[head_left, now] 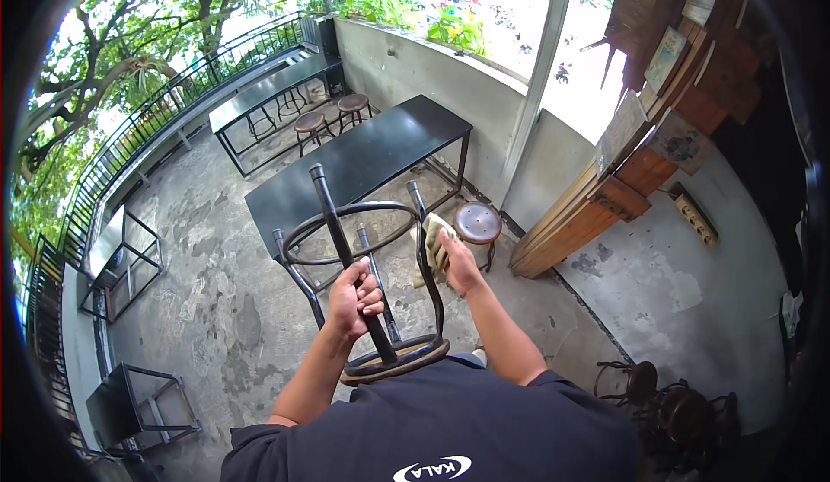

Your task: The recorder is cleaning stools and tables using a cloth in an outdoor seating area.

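Note:
A round stool with a black metal frame (324, 203) is held upside down, its wooden seat (395, 366) lowest, against my body. My left hand (355, 297) is closed around one thick black leg. In my right hand (457, 261) is a pale cloth (436, 242), pressed to another curved leg on the right side of the stool. The thumb lies over the cloth, and the other fingers are partly hidden behind it. The round metal ring joins the legs near their upturned feet.
A long black table (369, 158) stands ahead, with a round stool (478, 222) at its right end. Farther off are another long table (275, 93) and more stools (311, 122). A wooden pillar (564, 222) rises at right; several dark stools (684, 410) cluster at lower right.

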The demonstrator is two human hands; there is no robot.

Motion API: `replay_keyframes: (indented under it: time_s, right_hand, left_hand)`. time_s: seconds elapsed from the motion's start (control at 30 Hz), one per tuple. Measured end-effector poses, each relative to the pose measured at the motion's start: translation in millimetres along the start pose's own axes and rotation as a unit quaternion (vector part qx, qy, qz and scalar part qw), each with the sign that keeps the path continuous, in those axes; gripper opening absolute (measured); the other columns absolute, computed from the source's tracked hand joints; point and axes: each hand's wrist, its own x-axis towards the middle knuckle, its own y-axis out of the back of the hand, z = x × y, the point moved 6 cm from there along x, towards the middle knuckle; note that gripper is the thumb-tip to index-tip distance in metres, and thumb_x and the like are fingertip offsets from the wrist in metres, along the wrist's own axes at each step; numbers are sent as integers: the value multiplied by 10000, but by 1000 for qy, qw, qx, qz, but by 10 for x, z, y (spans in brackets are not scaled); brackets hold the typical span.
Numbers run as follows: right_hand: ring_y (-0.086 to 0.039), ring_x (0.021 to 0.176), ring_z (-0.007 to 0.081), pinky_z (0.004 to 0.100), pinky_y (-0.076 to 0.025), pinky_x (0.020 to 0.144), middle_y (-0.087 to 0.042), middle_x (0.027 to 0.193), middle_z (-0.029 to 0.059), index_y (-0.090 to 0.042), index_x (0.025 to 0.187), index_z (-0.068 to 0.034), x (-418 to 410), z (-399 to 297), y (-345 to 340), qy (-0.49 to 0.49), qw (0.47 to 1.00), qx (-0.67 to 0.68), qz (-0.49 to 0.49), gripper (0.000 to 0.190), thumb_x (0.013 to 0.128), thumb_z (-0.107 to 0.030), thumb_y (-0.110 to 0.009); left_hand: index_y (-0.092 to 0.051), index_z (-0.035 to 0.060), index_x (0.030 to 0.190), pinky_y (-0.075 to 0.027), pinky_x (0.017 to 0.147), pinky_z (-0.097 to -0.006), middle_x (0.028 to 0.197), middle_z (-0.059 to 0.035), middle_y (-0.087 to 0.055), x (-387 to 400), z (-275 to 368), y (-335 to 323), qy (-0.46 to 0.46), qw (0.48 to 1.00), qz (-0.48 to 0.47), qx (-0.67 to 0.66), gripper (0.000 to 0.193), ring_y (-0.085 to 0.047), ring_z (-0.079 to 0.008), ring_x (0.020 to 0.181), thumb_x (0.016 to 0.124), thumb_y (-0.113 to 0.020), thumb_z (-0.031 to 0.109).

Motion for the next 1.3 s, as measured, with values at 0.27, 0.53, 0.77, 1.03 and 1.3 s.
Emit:
replay_keyframes:
  time_s: [0.27,0.53,0.77,1.03,1.3]
  right_hand:
    - [-564,854,103,289,-445,768,-664,938,17,-701,1128,-18,-414,416,130,-139,940,-289,-119,574,1006,-560,-554]
    - [-668,742,152,288,-509,603,-713,912,59,-680,1113,-4,-1248,844,433,-337,898,-153,-239,452,1012,-438,-609]
    - [-630,894,109,283,-502,752,-703,988,38,-682,1183,-51,-642,370,-110,-182,917,-296,-194,457,1032,-461,-549]
    - [-624,795,72,261,-489,671,-696,963,-14,-659,1180,-67,459,-28,-409,4,984,-175,-36,451,1060,-474,-507]
    - [-617,933,134,327,-489,880,-701,1112,47,-637,1288,-36,-734,730,-45,-218,923,-244,-203,537,1023,-497,-568]
  left_hand:
    - [-459,170,762,-225,331,-217,513,56,-321,-86,68,206,-26,999,19,-20,321,-264,-55,352,1028,-571,308]
    - [-443,174,771,-236,340,-225,509,68,-335,-200,194,536,-50,996,47,-48,318,-274,-56,351,1019,-578,321]
    - [-436,174,771,-250,348,-234,519,63,-342,-180,223,418,-57,997,39,-36,321,-290,-63,361,1024,-570,321]
    - [-445,179,725,-214,322,-221,510,60,-319,-155,120,89,-31,999,29,8,351,-255,-53,348,1020,-587,307]
    - [-454,178,729,-218,321,-219,505,63,-326,-254,151,438,-52,997,54,-32,343,-259,-50,347,1020,-583,305]
